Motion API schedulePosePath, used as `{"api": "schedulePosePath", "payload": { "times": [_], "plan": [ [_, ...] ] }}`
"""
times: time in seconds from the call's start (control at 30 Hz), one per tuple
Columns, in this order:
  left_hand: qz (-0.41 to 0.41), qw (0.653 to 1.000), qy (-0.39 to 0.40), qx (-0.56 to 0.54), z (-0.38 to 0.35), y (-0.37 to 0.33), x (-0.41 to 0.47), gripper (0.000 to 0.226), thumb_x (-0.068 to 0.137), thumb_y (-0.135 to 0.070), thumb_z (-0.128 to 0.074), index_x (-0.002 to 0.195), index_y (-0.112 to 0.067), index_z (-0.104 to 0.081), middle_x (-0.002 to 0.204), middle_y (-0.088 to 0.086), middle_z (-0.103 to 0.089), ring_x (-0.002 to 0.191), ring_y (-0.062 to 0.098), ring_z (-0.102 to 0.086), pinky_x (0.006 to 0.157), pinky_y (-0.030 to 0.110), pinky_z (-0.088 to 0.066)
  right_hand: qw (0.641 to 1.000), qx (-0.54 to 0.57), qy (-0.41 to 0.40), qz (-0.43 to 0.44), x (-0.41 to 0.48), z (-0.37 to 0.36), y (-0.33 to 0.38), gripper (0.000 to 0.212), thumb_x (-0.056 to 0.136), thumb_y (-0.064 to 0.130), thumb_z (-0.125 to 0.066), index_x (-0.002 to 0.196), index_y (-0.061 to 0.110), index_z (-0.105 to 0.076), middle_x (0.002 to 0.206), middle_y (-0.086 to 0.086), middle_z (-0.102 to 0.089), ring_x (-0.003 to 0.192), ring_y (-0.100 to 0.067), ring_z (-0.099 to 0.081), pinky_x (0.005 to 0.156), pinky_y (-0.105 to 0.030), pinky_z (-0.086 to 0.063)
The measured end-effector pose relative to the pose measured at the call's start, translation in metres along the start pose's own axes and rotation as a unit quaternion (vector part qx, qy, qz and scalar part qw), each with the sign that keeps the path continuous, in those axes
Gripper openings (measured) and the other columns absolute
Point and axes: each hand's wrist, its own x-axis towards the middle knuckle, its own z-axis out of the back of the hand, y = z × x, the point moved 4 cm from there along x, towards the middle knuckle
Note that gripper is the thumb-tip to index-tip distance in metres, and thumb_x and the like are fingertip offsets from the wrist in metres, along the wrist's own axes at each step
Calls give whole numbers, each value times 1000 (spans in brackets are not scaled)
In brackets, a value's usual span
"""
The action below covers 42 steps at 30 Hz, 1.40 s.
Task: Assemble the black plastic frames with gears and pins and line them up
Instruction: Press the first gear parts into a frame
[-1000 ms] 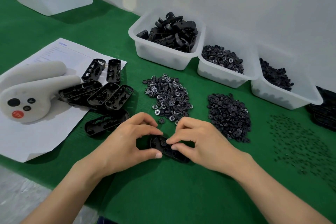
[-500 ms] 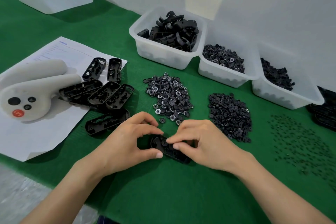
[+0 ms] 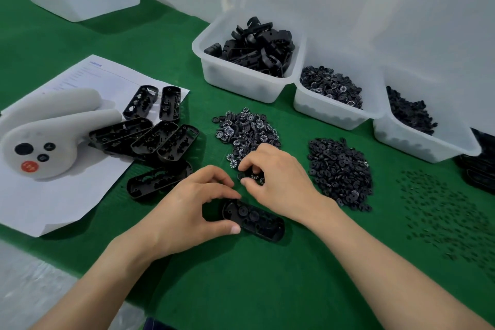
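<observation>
left hand (image 3: 187, 207) grips frame (image 3: 258, 220); slants lower-right

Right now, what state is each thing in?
left hand: grips the frame by its end.
right hand: pinches a gear at the gear pile.
frame: flat on the mat, some gears seated.
loose frames: scattered, not lined up.
frame bin: heaped.
</observation>
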Motion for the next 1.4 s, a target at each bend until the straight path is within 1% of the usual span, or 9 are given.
{"api": "schedulePosePath", "payload": {
  "times": [0.3, 0.43, 0.6, 0.7, 0.77, 0.83, 0.9, 1.2, 1.4],
  "plan": [
    [-8, 1000, -4, -4, 0, -1, -1, 41, 65, -40, -78, 102, -27, -68, 110, -15, -50, 95, -7, -48, 77, 2, -32, 994, -54, 72, 59, 2, 4, 4, 11, 85, 27, -60, 96, 29, -63, 90, 10, -43, 83, -14, -49, 68, -28, -34],
    [-7, 1000, -6, -4, 0, -1, -1, 41, 65, -39, -78, 103, -27, -68, 110, -16, -49, 95, -5, -49, 77, 4, -34, 984, 169, 53, -7, -7, 10, -10, 6, 83, 15, -65, 87, 19, -67, 76, 11, -56, 63, 4, -50, 61, -13, -37],
    [-8, 1000, -4, -1, 0, 0, -1, 41, 66, -41, -77, 103, -28, -67, 110, -17, -49, 95, -4, -48, 77, 4, -35, 728, 650, 130, -176, -30, 7, -30, 6, 80, 5, -63, 83, 5, -68, 66, 0, -55, 47, -4, -40, 38, -13, -27],
    [-7, 1000, 2, -5, -1, 0, -1, 43, 66, -48, -73, 104, -31, -65, 111, -18, -49, 96, -1, -50, 77, 5, -36, 669, 703, 159, -180, -40, 8, -31, 8, 80, 6, -60, 81, 3, -67, 70, -3, -55, 49, -5, -42, 39, -14, -28],
    [-5, 1000, 5, -5, -2, 1, -1, 44, 65, -51, -70, 105, -32, -65, 112, -19, -48, 97, -1, -51, 78, 4, -36, 722, 651, 144, -186, -44, 10, -34, 6, 81, 6, -63, 82, 6, -68, 65, -2, -55, 49, -6, -42, 40, -14, -31],
    [-4, 1000, 6, -2, -2, 1, -1, 44, 66, -49, -71, 105, -31, -64, 112, -19, -48, 97, -2, -50, 78, 4, -36, 868, 452, 111, -172, -50, 15, -38, 10, 81, 8, -67, 80, 18, -71, 64, 3, -60, 52, -7, -47, 47, -15, -37],
    [-7, 1000, 4, 1, -2, 1, -1, 43, 66, -48, -72, 105, -30, -65, 111, -18, -49, 97, -1, -50, 78, 4, -36, 955, 265, 74, -114, -56, 16, -33, 12, 81, 11, -68, 80, 23, -70, 73, 7, -61, 58, -1, -48, 54, -11, -39],
    [-10, 1000, 1, 5, -1, -1, -1, 45, 63, -58, -64, 100, -32, -66, 109, -19, -49, 93, -2, -50, 75, 3, -35, 997, 58, 13, 50, -69, 14, -8, 9, 84, 23, -65, 93, 23, -67, 89, 11, -57, 77, -10, -55, 69, -34, -49],
    [-10, 1000, -1, 6, -2, -1, -1, 45, 63, -58, -64, 100, -33, -66, 109, -18, -50, 93, -1, -50, 75, 4, -35, 994, -15, -31, 106, -72, 18, 0, 11, 79, 19, -69, 89, 19, -72, 79, 4, -61, 66, -15, -58, 57, -24, -45]
  ]
}}
